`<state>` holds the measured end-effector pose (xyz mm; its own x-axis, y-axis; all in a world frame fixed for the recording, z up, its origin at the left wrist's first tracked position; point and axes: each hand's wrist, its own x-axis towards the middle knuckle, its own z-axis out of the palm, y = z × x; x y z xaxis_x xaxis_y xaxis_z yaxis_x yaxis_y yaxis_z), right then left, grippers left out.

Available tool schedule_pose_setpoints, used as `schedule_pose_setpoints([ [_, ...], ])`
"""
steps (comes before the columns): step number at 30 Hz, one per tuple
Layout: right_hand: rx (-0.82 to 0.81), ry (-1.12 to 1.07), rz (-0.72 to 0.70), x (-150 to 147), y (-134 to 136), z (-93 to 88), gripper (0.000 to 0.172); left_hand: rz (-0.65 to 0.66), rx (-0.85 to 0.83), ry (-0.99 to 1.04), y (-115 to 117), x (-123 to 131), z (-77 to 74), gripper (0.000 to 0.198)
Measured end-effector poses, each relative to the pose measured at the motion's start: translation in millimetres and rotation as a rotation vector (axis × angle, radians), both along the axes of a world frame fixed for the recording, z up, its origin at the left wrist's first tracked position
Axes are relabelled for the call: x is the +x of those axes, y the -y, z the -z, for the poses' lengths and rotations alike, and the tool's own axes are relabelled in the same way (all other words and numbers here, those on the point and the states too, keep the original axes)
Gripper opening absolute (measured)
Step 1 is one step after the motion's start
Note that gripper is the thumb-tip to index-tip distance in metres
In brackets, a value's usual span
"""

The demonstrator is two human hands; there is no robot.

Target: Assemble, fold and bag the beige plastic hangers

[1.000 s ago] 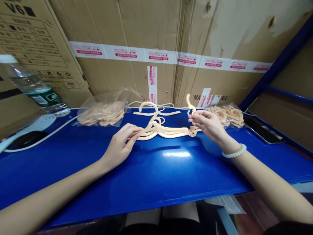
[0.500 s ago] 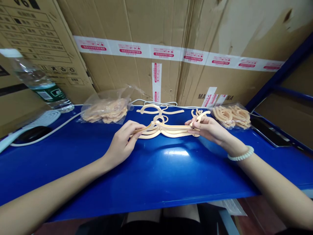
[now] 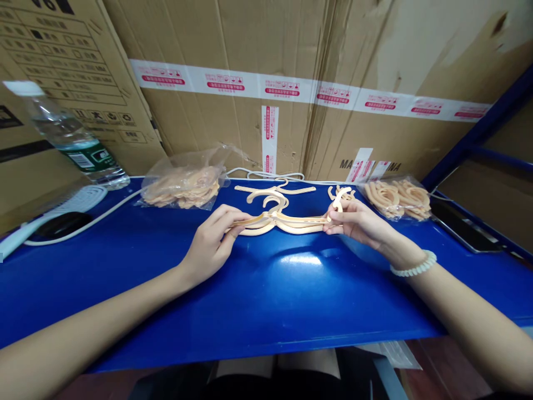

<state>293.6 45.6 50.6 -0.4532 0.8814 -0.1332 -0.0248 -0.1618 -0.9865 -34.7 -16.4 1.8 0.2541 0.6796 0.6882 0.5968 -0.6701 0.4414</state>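
A cream plastic clothes hanger [image 3: 306, 220] is stretched between my two hands, its hook curving up in the middle. My left hand [image 3: 213, 236] is closed, thumb and fingers pinching the hanger's left end. At the other end, my right hand [image 3: 358, 222] grips the hanger's right tip together with a small curved hook piece [image 3: 343, 194], which stands up between the fingers. Whether the two parts are joined is hidden by the fingertips. Beneath lie more stacked hangers [image 3: 291, 229]. Another hanger [image 3: 300, 191] rests behind them, and several loose hook pieces [image 3: 332, 192] lie beyond my right hand.
A clear bag of cream parts [image 3: 183, 186] sits back left, and a bag of curved hooks [image 3: 395, 197] back right. A water bottle [image 3: 89, 153], black mouse [image 3: 62, 225], white cable [image 3: 120, 205] and phone [image 3: 464, 228] are on the blue table [image 3: 266, 300]. Cardboard [image 3: 233, 128] stands behind.
The held hanger has tipped and lowered slightly, so its hook now leans towards me. The small hook piece has turned more upright against the hanger's right end.
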Motion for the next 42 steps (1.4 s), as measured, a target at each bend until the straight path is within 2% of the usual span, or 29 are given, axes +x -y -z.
schedule_pose_setpoints([
  [11,0.266,0.03,0.158,-9.7,9.3,2.4,0.037,0.014,-0.039,-0.005,0.2,-0.3,1.1,0.018],
  [19,0.321,0.058,0.239,-11.7,13.5,3.2,0.038,-0.005,-0.087,0.031,2.7,2.4,-2.7,0.021],
  [25,0.32,-0.043,0.267,-15.5,13.7,2.0,0.033,-0.028,-0.161,0.081,2.3,3.0,-5.0,0.02],
  [29,0.353,-0.024,0.283,-5.0,4.2,-3.9,0.029,-0.109,-0.137,0.077,-0.8,-2.2,-9.9,0.014],
  [32,0.418,0.004,0.36,9.4,-4.3,-12.6,0.023,-0.191,-0.105,0.049,-3.8,-9.1,-15.2,0.014],
  [34,0.45,0.029,0.385,18.5,-8.0,-19.0,0.022,-0.192,-0.083,0.017,-5.0,-12.6,-17.9,0.014],
  [39,0.335,0.081,0.194,30.5,-9.9,-27.7,0.025,-0.151,-0.103,-0.005,-4.2,-13.0,-19.3,0.015],
  [42,0.335,0.155,0.152,35.6,-11.4,-29.9,0.029,-0.176,-0.084,-0.05,-4.3,-12.4,-19.2,0.014],
])
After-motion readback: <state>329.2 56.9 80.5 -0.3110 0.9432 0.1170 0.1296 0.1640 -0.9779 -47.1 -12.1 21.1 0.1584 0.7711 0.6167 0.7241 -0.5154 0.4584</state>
